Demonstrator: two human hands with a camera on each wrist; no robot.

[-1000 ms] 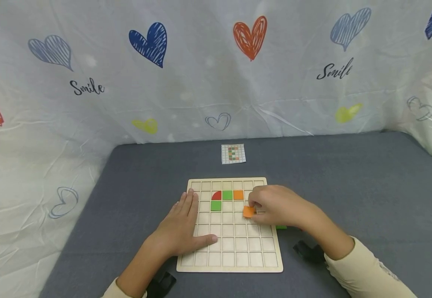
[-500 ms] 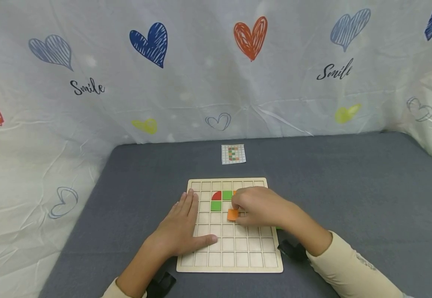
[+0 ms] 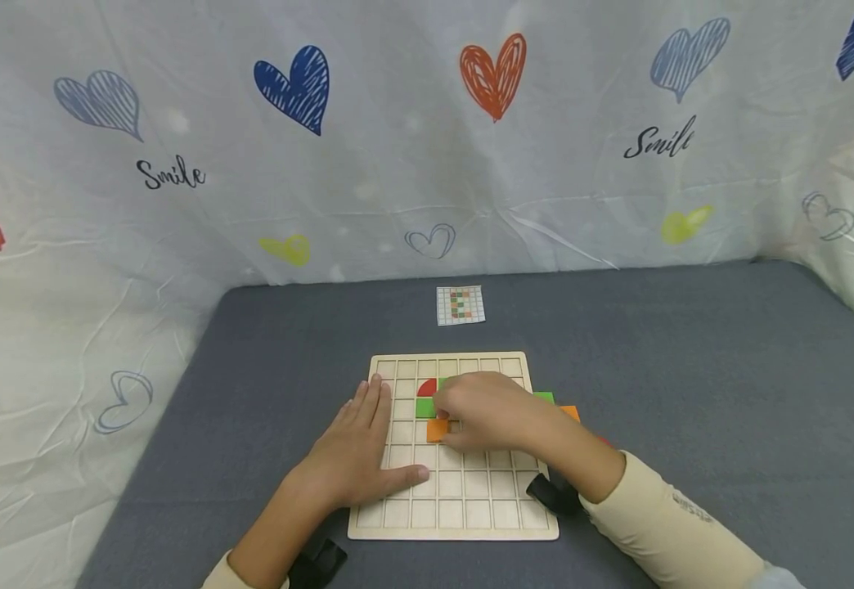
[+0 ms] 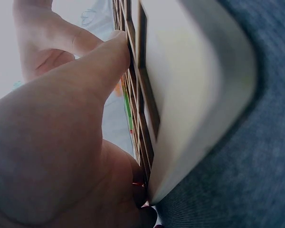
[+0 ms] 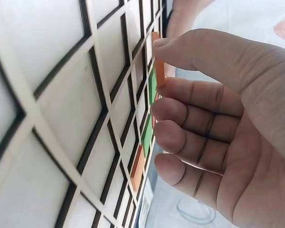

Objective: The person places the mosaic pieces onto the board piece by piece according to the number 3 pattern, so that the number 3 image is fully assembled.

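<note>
A pale wooden grid board (image 3: 464, 511) lies on the grey table. My right hand (image 3: 482, 413) pinches an orange square tile (image 3: 437, 430) just over the board, below a green square (image 3: 423, 407) set in a cell. A red quarter-circle piece (image 3: 427, 386) sits above that green one. In the right wrist view the orange tile (image 5: 158, 61) is held between thumb and forefinger close to the grid (image 5: 61, 95). My left hand (image 3: 357, 450) lies flat on the board's left side, fingers straight; the left wrist view shows its thumb against the board edge (image 4: 194, 95).
A small pattern card (image 3: 460, 304) lies on the table beyond the board. Loose green (image 3: 543, 397) and orange (image 3: 570, 412) tiles lie right of the board, partly behind my right arm. A heart-printed sheet walls in the table at the back and sides.
My right hand has carried the orange tile leftward across the board, from the right columns to just below the green square. It now covers the upper-row tiles. The left hand stayed put.
</note>
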